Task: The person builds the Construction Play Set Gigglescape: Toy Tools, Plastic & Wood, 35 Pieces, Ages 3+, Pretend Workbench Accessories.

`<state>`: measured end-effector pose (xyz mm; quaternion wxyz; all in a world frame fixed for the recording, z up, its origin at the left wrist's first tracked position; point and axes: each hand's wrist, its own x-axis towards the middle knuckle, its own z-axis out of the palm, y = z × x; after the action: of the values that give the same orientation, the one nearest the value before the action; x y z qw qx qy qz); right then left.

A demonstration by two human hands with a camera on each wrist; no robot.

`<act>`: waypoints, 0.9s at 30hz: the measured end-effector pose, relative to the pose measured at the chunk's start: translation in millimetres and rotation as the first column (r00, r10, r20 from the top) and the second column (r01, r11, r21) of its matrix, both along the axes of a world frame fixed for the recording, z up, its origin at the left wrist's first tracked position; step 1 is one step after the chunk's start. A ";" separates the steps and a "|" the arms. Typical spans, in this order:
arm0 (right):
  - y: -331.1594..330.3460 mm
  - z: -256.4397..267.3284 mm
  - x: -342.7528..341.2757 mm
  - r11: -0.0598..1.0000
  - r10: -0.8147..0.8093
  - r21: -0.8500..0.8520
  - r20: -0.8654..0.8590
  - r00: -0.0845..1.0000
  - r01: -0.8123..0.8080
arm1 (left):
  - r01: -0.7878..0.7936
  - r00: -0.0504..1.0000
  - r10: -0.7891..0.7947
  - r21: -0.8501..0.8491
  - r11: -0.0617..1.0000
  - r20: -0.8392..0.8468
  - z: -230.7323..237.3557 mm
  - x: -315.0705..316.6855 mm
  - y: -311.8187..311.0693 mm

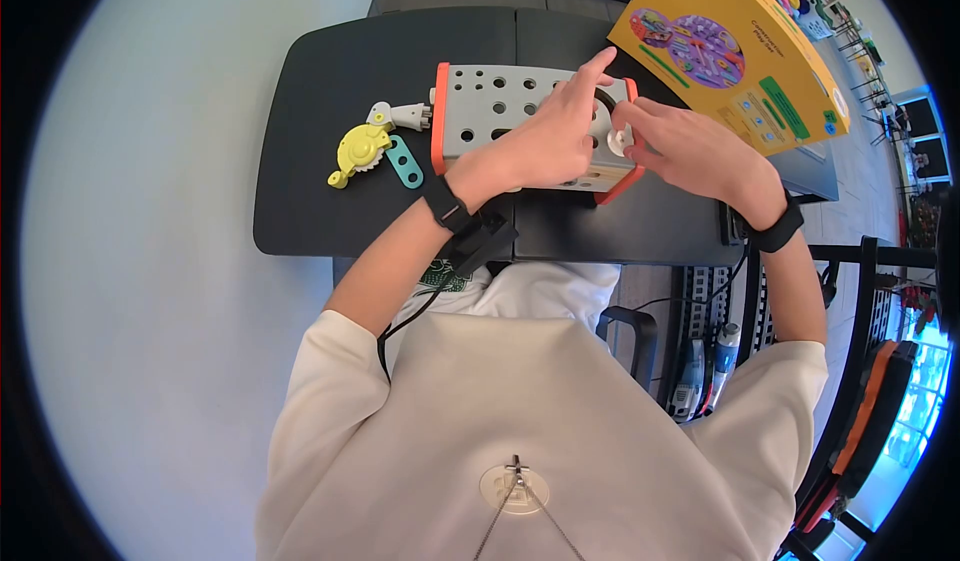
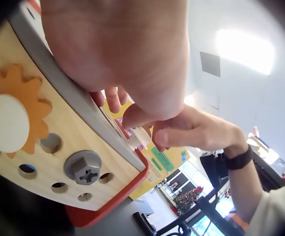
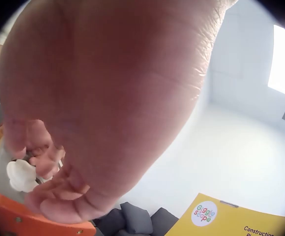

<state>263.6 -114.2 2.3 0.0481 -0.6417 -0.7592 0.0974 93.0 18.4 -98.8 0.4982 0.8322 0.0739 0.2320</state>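
Note:
A wooden toy workbench (image 1: 480,111) with a grey perforated top and orange-red end pieces stands on the black table. Over the right part of its top lies my left hand (image 1: 545,141), index finger stretched out, with other fingers near a white scalloped knob (image 3: 22,175). My right hand (image 1: 700,151) comes in from the right and pinches this knob at the workbench's right end between thumb and fingers. On the workbench's side panel, the left wrist view shows an orange gear (image 2: 36,108) with a white centre and a grey toy bolt (image 2: 83,168) with a cross slot.
Left of the workbench lie a yellow toy tool (image 1: 362,149) with a toothed disc, a teal strip (image 1: 404,163) with holes and a pale grey toy piece (image 1: 408,116). A large yellow play-set box (image 1: 735,51) stands at the back right. The table's front edge (image 1: 400,255) is near my body.

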 end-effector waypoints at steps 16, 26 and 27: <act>13.4 -18.5 -4.3 0.999 -0.009 -0.027 0.361 0.933 0.020 | -0.061 0.998 0.064 0.170 0.984 -0.011 6.2 -1.3 -14.7; 7.2 -29.4 2.2 0.976 0.074 0.206 -0.008 0.997 -0.071 | -0.083 0.997 0.081 0.205 0.975 0.017 0.7 0.1 -6.6; 10.1 -29.7 2.9 0.976 0.074 0.206 -0.007 0.997 -0.071 | -0.080 0.996 0.085 0.151 0.985 -0.023 3.3 -1.6 -8.8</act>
<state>266.5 -104.1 -27.4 0.1162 -0.6046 -0.7877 0.0245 91.4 9.7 -95.6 0.4230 0.8669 0.0978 0.2450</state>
